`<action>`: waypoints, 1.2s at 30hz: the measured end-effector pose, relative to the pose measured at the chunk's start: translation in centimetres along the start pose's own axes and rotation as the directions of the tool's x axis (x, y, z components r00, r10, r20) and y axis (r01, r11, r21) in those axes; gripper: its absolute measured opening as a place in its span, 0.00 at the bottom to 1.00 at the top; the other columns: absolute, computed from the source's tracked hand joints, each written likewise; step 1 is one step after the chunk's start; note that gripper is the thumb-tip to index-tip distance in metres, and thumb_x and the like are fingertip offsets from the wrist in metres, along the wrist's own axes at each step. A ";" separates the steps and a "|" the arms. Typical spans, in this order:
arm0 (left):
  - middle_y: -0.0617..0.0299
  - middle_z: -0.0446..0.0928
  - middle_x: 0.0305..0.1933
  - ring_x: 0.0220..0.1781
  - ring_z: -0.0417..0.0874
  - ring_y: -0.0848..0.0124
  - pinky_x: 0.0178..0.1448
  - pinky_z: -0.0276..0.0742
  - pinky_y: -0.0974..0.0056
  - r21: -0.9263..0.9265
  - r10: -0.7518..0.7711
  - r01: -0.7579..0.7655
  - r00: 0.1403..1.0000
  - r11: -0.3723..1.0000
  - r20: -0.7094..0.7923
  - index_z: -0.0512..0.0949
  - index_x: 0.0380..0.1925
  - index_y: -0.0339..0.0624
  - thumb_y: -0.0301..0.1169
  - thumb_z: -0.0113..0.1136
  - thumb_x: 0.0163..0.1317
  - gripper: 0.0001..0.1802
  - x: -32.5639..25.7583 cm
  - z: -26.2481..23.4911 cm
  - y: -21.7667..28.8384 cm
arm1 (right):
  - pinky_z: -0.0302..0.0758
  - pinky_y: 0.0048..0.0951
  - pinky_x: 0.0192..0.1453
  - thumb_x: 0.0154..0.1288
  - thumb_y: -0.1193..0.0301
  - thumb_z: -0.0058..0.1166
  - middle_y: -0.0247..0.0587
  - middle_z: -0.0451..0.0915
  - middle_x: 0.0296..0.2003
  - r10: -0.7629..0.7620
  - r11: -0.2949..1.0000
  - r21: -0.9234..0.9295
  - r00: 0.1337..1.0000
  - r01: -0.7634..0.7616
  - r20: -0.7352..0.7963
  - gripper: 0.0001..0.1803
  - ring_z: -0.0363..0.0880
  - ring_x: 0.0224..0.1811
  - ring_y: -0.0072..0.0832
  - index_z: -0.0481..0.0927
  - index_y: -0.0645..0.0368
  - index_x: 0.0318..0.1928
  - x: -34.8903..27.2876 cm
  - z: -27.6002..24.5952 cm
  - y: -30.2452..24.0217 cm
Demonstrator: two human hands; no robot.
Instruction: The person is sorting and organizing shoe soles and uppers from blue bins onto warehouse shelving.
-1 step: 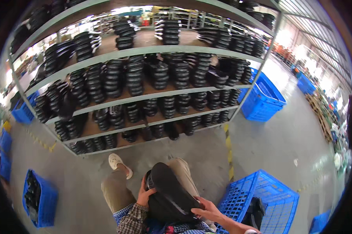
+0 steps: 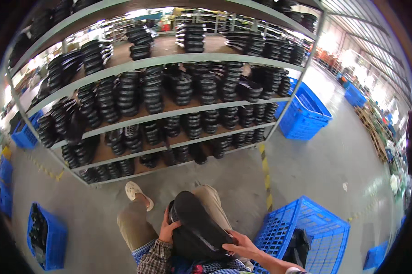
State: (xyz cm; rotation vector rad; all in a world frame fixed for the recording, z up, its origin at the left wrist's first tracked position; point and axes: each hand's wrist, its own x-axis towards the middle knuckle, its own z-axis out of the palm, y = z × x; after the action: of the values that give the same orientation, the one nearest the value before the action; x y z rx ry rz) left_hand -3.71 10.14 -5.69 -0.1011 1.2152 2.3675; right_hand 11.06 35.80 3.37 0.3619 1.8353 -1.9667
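A black shoe sole [image 2: 198, 219] lies lengthwise over my lap, its broad rounded end pointing away from me. More black material shows beneath it, perhaps another sole, but I cannot make out its shape. My left hand [image 2: 168, 228] is closed around the left edge, with the thumb on top. On the right, my right hand [image 2: 240, 244] pinches the nearer end of the sole between thumb and fingers.
A metal rack [image 2: 169, 115] ahead carries many stacks of black soles. A blue crate [image 2: 279, 228] holding black pieces stands close on my right. Another filled blue crate [image 2: 55, 239] sits at the left. A larger blue bin [image 2: 302, 121] stands beside the rack.
The view has shifted very slightly, so the rack sits a little further left. Both hands keep the same hold on the sole.
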 end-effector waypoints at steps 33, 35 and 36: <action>0.50 0.71 0.61 0.58 0.77 0.56 0.60 0.77 0.54 0.069 -0.103 0.107 0.993 0.992 -0.058 0.59 0.67 0.37 0.22 0.69 0.49 0.44 0.8 1.5 0.2 | 0.66 0.26 0.15 0.63 0.65 0.52 0.39 0.76 0.23 -0.556 0.774 -0.208 0.483 0.598 -0.676 0.19 0.71 0.14 0.23 0.77 0.63 0.51 18.7 -26.5 -33.9; 0.50 0.70 0.61 0.58 0.76 0.56 0.61 0.76 0.54 0.057 -0.108 0.112 0.992 0.992 -0.062 0.59 0.68 0.37 0.22 0.69 0.48 0.45 0.5 1.4 0.0 | 0.69 0.26 0.15 0.63 0.65 0.54 0.39 0.77 0.23 -0.567 0.773 -0.230 0.480 0.591 -0.670 0.19 0.73 0.15 0.24 0.77 0.63 0.51 20.9 -26.7 -35.8; 0.51 0.70 0.62 0.59 0.76 0.57 0.61 0.76 0.55 0.046 -0.095 0.097 0.994 0.994 -0.051 0.59 0.67 0.37 0.22 0.69 0.48 0.45 0.4 1.7 -0.2 | 0.71 0.26 0.16 0.64 0.62 0.55 0.39 0.76 0.23 -0.592 0.752 -0.286 0.416 0.594 -0.691 0.20 0.73 0.15 0.24 0.76 0.63 0.50 21.9 -27.0 -36.0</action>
State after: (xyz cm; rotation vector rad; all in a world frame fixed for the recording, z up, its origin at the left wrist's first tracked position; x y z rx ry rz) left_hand -3.71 11.69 -4.96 -0.1986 1.2616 2.2630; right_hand -27.73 61.07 22.37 0.6835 2.8103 -2.5261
